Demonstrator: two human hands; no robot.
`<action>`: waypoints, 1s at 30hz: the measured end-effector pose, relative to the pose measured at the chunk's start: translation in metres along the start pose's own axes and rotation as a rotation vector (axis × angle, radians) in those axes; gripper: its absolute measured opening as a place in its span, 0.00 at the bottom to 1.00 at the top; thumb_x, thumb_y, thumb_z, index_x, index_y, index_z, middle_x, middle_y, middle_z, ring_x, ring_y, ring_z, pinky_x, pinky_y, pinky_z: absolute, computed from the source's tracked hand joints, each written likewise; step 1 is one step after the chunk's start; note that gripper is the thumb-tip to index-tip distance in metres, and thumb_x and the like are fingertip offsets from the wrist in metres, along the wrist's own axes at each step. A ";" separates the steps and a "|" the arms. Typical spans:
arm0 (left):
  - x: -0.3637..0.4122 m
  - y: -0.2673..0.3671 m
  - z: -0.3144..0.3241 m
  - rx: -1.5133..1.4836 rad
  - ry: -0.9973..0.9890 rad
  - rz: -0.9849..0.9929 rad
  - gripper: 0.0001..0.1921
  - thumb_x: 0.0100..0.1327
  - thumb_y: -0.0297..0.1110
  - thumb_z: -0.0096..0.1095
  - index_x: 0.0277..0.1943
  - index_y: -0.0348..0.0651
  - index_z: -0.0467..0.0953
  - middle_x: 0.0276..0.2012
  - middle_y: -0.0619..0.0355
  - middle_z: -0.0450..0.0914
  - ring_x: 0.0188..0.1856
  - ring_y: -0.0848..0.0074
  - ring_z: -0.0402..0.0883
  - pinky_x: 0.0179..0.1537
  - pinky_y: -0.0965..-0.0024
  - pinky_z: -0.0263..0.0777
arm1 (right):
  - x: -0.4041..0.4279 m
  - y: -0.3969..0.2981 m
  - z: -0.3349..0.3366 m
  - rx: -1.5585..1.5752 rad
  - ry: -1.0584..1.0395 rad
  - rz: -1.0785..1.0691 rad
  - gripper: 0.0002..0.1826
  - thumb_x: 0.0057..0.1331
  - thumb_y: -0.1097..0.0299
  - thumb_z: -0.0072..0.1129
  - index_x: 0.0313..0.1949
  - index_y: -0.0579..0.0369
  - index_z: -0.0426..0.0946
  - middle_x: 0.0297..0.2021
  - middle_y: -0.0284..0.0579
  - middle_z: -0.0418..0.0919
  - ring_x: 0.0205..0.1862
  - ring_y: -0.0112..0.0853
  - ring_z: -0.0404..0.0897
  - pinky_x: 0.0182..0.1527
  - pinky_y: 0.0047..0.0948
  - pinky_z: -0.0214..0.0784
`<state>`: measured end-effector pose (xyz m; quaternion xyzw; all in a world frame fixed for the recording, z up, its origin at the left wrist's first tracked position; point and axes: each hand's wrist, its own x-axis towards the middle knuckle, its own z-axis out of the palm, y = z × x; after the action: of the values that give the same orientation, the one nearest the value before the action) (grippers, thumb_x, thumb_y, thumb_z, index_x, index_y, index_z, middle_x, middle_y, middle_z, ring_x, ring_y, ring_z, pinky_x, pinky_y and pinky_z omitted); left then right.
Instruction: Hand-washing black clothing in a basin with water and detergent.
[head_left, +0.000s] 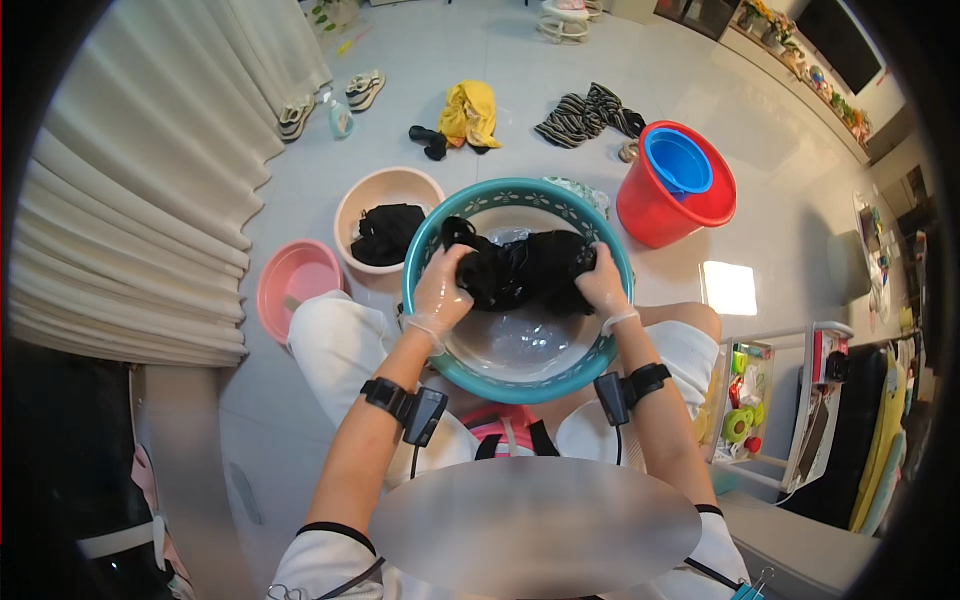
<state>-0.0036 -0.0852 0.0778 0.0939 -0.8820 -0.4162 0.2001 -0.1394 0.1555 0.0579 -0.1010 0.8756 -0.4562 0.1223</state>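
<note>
Both my hands wear thin clear gloves and grip a wet black garment (525, 270) over a teal-rimmed plastic basin (517, 394). My left hand (444, 291) is closed on the bunched cloth at its left end, and my right hand (604, 282) is closed on its right end. Soapy-looking water (517, 341) shows in the basin below the cloth. The fingertips are partly hidden by the dark fabric. The basin stands between my knees.
Left of the basin are a cream basin (346, 217) holding dark clothes and a pink basin (300, 270). A red bucket (649, 214) with a blue pail (679, 159) stands right. Beyond lie yellow cloth (469, 112), striped cloth (577, 120) and a spray bottle (340, 120). A trolley (799, 420) flanks my right.
</note>
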 end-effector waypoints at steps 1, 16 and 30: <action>0.001 0.002 0.003 0.255 -0.106 -0.018 0.22 0.47 0.22 0.65 0.48 0.45 0.72 0.44 0.52 0.75 0.48 0.60 0.77 0.48 0.63 0.73 | -0.005 -0.002 0.003 -0.229 0.007 -0.031 0.35 0.48 0.79 0.55 0.60 0.60 0.63 0.46 0.63 0.76 0.50 0.53 0.76 0.55 0.39 0.67; 0.028 -0.010 0.063 0.744 -0.682 -0.318 0.21 0.57 0.34 0.63 0.53 0.40 0.71 0.64 0.39 0.63 0.53 0.52 0.78 0.50 0.58 0.75 | -0.015 -0.014 0.076 -1.272 -0.695 0.030 0.57 0.49 0.55 0.69 0.73 0.30 0.40 0.71 0.54 0.50 0.64 0.56 0.63 0.59 0.74 0.51; -0.024 0.021 0.027 -0.543 -0.103 -0.393 0.20 0.65 0.37 0.53 0.56 0.38 0.68 0.54 0.46 0.73 0.56 0.59 0.72 0.56 0.57 0.65 | -0.005 -0.077 -0.025 0.395 -0.342 0.102 0.31 0.45 0.87 0.45 0.52 0.60 0.76 0.44 0.46 0.79 0.45 0.35 0.79 0.52 0.27 0.69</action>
<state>0.0063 -0.0452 0.0723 0.1845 -0.7130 -0.6705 0.0891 -0.1374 0.1324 0.1358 -0.1066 0.7402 -0.5878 0.3086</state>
